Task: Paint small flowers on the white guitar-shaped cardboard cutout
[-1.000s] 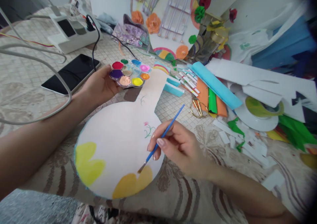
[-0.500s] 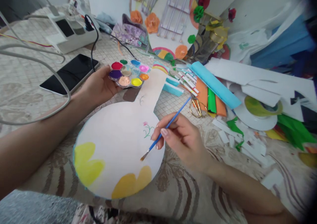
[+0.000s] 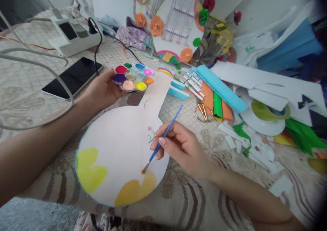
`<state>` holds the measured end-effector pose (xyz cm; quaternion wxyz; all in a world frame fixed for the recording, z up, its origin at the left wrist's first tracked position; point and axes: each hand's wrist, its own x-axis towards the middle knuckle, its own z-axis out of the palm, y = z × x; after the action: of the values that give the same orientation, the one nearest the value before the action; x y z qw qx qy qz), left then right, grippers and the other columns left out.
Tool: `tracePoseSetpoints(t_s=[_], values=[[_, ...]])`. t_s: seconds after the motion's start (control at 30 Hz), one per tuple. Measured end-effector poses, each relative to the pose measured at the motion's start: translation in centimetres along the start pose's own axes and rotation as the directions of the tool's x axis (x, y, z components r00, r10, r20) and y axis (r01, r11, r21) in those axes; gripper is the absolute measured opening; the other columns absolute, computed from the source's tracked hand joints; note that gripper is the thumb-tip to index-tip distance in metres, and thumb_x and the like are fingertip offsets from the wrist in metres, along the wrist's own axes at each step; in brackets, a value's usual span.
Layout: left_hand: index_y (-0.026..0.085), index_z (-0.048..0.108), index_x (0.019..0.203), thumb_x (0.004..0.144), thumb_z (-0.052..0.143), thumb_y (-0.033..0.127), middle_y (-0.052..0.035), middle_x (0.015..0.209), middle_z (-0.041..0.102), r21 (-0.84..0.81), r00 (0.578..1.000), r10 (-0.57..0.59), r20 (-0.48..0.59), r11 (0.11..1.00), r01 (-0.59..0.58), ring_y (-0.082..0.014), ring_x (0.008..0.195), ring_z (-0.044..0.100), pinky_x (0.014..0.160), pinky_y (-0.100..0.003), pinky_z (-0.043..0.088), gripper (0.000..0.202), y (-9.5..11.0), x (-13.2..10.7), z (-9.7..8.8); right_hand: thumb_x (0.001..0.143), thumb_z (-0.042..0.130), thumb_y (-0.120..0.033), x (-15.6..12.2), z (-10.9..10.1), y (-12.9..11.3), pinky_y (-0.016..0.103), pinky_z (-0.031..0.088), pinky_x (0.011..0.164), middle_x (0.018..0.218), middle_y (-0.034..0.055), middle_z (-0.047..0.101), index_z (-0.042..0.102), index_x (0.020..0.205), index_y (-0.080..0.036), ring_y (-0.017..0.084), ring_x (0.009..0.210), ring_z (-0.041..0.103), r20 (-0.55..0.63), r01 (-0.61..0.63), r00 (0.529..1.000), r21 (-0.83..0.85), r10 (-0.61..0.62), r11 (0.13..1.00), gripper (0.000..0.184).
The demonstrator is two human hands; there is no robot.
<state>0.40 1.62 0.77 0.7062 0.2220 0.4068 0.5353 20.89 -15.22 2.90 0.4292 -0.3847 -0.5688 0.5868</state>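
My left hand (image 3: 106,88) grips the edge of a paint palette (image 3: 131,76) whose wells hold red, green, blue, pink, purple, peach, yellow and orange paint. Between the thumb and fingers of my right hand (image 3: 180,145) is a blue paintbrush (image 3: 167,130), its bristles pointing down. The brush tip is close above a white guitar-shaped cutout (image 3: 120,139); whether it touches cannot be made out. Yellow petals (image 3: 90,169) are painted on the cutout's left side, and orange-yellow petals (image 3: 136,190) along its lower edge. A small flower drawing (image 3: 150,134) is partly hidden by my fingers.
A tablet (image 3: 73,77) and a power strip (image 3: 74,36) with cables lie at the left. Gold scissors (image 3: 203,112), markers (image 3: 194,86), a blue paper roll (image 3: 222,88), tape (image 3: 270,109) and paper scraps (image 3: 260,156) cover the right. A flower-decorated board (image 3: 178,30) stands behind.
My right hand has shifted slightly left and down with the paintbrush, bringing the bristles nearer the orange-yellow petals. The brush stands a bit steeper. My left hand and the palette have hardly moved.
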Motion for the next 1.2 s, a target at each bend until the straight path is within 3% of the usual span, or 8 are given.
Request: tracePoseSetpoints(t_s=[0.2, 0.27, 0.4, 0.57, 0.73, 0.9, 1.07, 1.2], values=[[0.01, 0.064, 0.103, 0.099, 0.034, 0.022, -0.0059, 0.085, 0.075, 0.004, 1.0, -0.01, 0.027, 1.0, 0.01, -0.0182, 0.089, 0.071, 0.106, -0.044, 0.044, 0.033, 0.0, 0.0, -0.1, 0.095, 0.055, -0.021, 1.2, -1.1, -0.6, 0.021, 0.059, 0.064, 0.083, -0.0002, 0.069, 0.056, 0.099, -0.02, 0.008, 0.066, 0.065, -0.236, 0.119, 0.96, -0.143, -0.151, 0.982, 0.004], [0.01, 0.065, 0.103, 0.099, 0.033, 0.022, -0.0058, 0.084, 0.076, 0.012, 0.999, -0.013, 0.03, 1.0, 0.013, -0.0169, 0.084, 0.072, 0.106, -0.044, 0.043, 0.034, 0.0, 0.0, -0.1, 0.096, 0.055, -0.021, 1.5, -1.2, -0.9, 0.021, 0.058, 0.062, 0.082, -0.0009, 0.069, 0.055, 0.099, -0.02, 0.007, 0.064, 0.065, -0.209, 0.123, 0.967, -0.122, -0.147, 0.985, 0.003], [0.009, 0.066, 0.102, 0.098, 0.034, 0.021, -0.0053, 0.083, 0.076, 0.008, 0.999, -0.013, 0.041, 1.0, 0.013, -0.0157, 0.081, 0.071, 0.109, -0.044, 0.041, 0.034, 0.0, 0.2, -0.2, 0.096, 0.054, -0.022, 1.9, -0.8, -0.8, 0.021, 0.057, 0.061, 0.083, 0.0002, 0.067, 0.055, 0.099, -0.018, 0.007, 0.062, 0.064, -0.003, 0.033, 0.999, -0.084, -0.033, 0.996, 0.005], [0.009, 0.064, 0.105, 0.099, 0.032, 0.021, -0.0047, 0.082, 0.075, -0.017, 1.0, -0.014, 0.019, 1.0, 0.015, -0.0162, 0.082, 0.071, 0.106, -0.044, 0.043, 0.035, 0.1, 0.1, -0.1, 0.096, 0.055, -0.024, 2.8, -1.2, -0.9, 0.021, 0.057, 0.062, 0.082, -0.0004, 0.067, 0.054, 0.099, -0.019, 0.007, 0.064, 0.063, -0.177, 0.106, 0.975, -0.178, -0.138, 0.978, 0.006], [0.012, 0.062, 0.105, 0.099, 0.032, 0.021, -0.0029, 0.08, 0.075, -0.003, 1.0, -0.022, 0.006, 1.0, 0.022, -0.0152, 0.08, 0.071, 0.104, -0.042, 0.046, 0.033, 0.2, -0.1, 0.2, 0.097, 0.053, -0.026, 2.7, -1.0, -0.9, 0.022, 0.057, 0.061, 0.083, 0.0004, 0.067, 0.055, 0.1, -0.019, 0.007, 0.063, 0.064, 0.012, 0.025, 1.0, -0.121, -0.023, 0.992, 0.008], [0.012, 0.062, 0.105, 0.1, 0.029, 0.022, -0.0039, 0.082, 0.075, 0.004, 0.999, -0.035, 0.006, 0.999, 0.035, -0.0157, 0.081, 0.071, 0.104, -0.041, 0.046, 0.035, 0.1, -0.1, 0.1, 0.097, 0.054, -0.025, 2.6, -1.1, -0.9, 0.022, 0.057, 0.065, 0.085, 0.0001, 0.066, 0.055, 0.1, -0.021, 0.008, 0.067, 0.063, -0.177, 0.123, 0.971, -0.204, -0.16, 0.971, 0.005], [0.012, 0.063, 0.096, 0.099, 0.034, 0.022, -0.0041, 0.08, 0.074, -0.006, 1.0, -0.025, 0.012, 1.0, 0.025, -0.0158, 0.078, 0.071, 0.103, -0.04, 0.047, 0.031, 0.0, -0.1, 0.2, 0.098, 0.052, -0.027, 2.6, -0.9, -0.5, 0.023, 0.058, 0.065, 0.085, 0.0003, 0.067, 0.054, 0.103, -0.02, 0.008, 0.066, 0.063, -0.045, 0.073, 0.996, -0.137, -0.08, 0.988, 0.009], [0.012, 0.063, 0.096, 0.099, 0.035, 0.021, -0.004, 0.08, 0.074, 0.003, 1.0, -0.017, 0.011, 1.0, 0.017, -0.0159, 0.079, 0.071, 0.103, -0.042, 0.046, 0.03, 0.0, -0.2, 0.2, 0.097, 0.054, -0.027, 2.9, -1.0, -0.4, 0.022, 0.057, 0.065, 0.085, -0.0004, 0.066, 0.053, 0.104, -0.02, 0.007, 0.067, 0.062, -0.185, 0.134, 0.968, -0.188, -0.169, 0.973, 0.01]])
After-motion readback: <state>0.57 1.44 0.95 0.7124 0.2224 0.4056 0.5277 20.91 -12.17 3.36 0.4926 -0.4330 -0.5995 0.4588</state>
